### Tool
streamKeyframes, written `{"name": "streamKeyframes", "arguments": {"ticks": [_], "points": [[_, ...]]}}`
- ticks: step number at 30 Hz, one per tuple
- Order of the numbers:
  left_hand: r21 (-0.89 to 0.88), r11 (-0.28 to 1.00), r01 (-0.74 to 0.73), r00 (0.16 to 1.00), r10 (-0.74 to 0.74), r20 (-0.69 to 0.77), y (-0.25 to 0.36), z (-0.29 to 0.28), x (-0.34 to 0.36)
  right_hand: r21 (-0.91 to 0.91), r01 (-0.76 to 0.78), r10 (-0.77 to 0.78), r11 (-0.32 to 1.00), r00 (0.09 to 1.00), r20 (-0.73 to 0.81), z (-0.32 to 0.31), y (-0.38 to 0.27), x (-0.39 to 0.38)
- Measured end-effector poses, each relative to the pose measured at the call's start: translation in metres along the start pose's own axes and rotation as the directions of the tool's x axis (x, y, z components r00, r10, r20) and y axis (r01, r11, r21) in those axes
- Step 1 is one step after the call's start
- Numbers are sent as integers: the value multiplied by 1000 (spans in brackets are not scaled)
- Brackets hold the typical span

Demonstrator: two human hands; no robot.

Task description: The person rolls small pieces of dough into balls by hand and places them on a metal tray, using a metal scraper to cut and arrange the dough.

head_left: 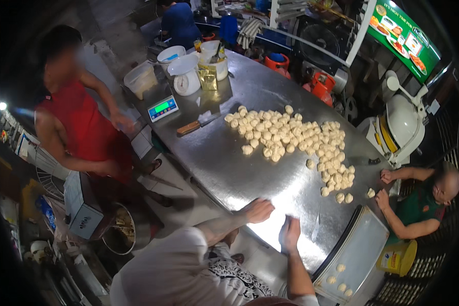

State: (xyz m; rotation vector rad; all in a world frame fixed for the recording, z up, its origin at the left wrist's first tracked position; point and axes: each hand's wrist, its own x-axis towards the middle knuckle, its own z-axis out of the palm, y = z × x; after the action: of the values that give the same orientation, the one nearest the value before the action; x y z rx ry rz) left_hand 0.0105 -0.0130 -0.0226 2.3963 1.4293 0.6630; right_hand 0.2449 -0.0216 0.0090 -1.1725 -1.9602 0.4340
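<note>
My left hand (260, 210) is at the near edge of a steel table (214, 168), its fingers curled in. A short way to its right, my right hand (290, 233) stands on edge over the bright glare, fingers bent. The two hands are apart, and whatever they may hold is hidden. Beyond them lies a large heap of pale dough balls (275, 130), trailing toward the right edge. To the right of my right hand is a tray (359, 239) with several dough balls (340, 268) at its near end.
Across the right corner, a co-worker in green (418, 219) has both hands by a single dough ball (371, 193). A person in red (81, 122) stands at the left. A dough scraper (194, 125), digital scale (163, 108), dial scale (186, 84) and tubs (141, 79) occupy the far left; a white mixer (403, 122) stands right.
</note>
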Motion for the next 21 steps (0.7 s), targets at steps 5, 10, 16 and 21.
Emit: {"name": "streamKeyframes", "arguments": {"ticks": [5,10,16,21], "points": [[118,992,54,983,-32,-180,-22,-25,17,-217,222,-179,951,963,201,-23,19,25],[-14,994,105,994,-105,-22,-8,-13,21,-71,-48,42,996,996,-84,34,-21,43],[-130,985,116,991,-107,78,-22,-32,14,-71,108,-89,992,968,234,-44,38,-15],[81,996,39,995,-31,-99,-16,-8,55,-153,-112,98,982,991,-93,16,-15,42]]}}
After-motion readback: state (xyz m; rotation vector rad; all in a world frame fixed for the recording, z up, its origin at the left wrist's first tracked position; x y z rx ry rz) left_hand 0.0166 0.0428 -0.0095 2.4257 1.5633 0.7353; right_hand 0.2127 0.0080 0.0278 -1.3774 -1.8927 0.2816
